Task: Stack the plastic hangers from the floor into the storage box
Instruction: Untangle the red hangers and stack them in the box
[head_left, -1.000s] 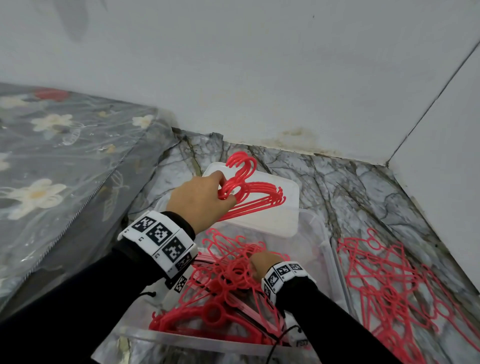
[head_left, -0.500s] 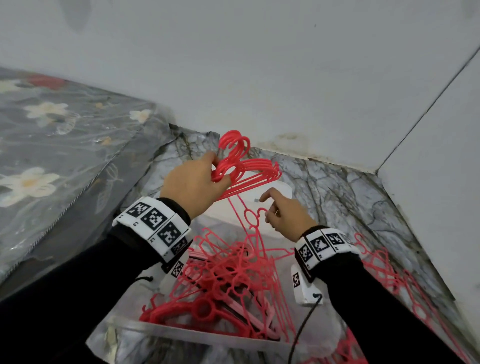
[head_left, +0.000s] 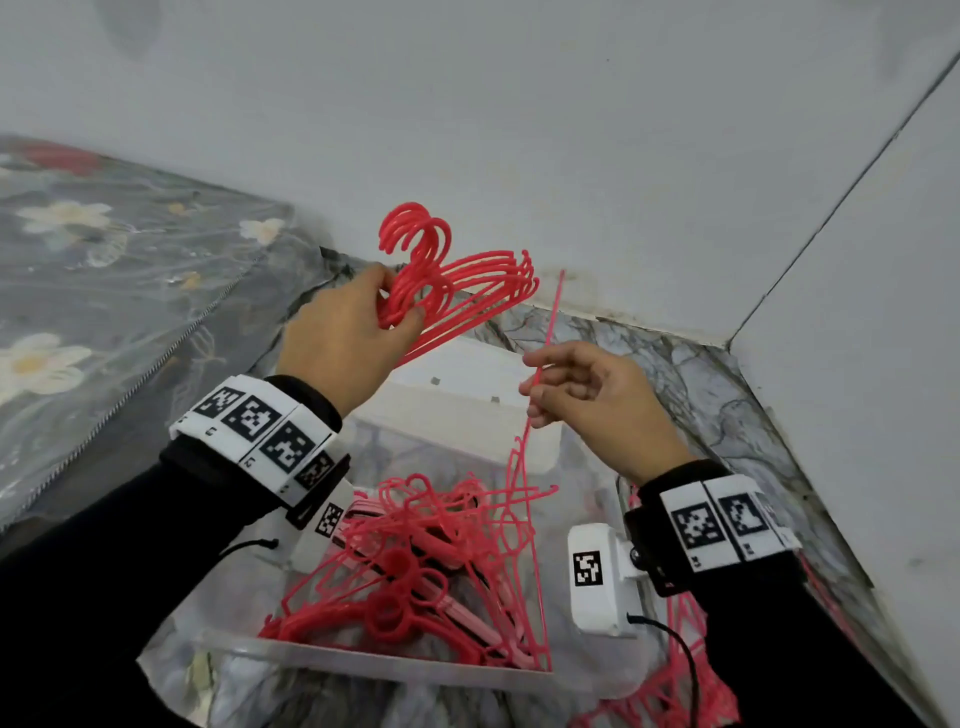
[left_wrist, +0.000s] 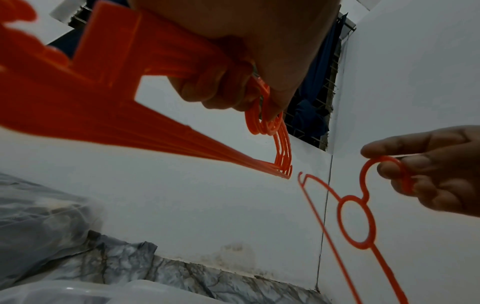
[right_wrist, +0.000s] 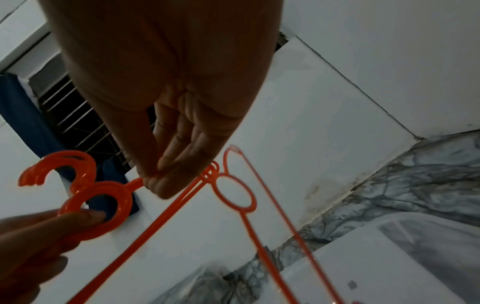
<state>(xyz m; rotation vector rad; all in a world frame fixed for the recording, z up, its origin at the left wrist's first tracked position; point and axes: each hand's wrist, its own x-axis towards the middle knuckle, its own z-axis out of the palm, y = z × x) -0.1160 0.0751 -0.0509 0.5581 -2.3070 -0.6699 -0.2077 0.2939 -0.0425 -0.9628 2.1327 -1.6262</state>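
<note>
Left hand (head_left: 343, 332) grips a bundle of hangers (head_left: 457, 280) at the necks; right hand (head_left: 597, 395) pinches a single hanger (left_wrist: 355, 222) by its hook (light, thin, springy, snag-prone).

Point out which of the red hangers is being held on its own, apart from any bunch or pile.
The single hanger pinched in the right hand, lifted edge-on above the box. The left hand grips a bunch; the others lie tangled in the box or on the floor.

Two hands show: the left hand (head_left: 343, 332) and the right hand (head_left: 597, 400). One storage box (head_left: 395, 662); hangers too tangled to count.
</note>
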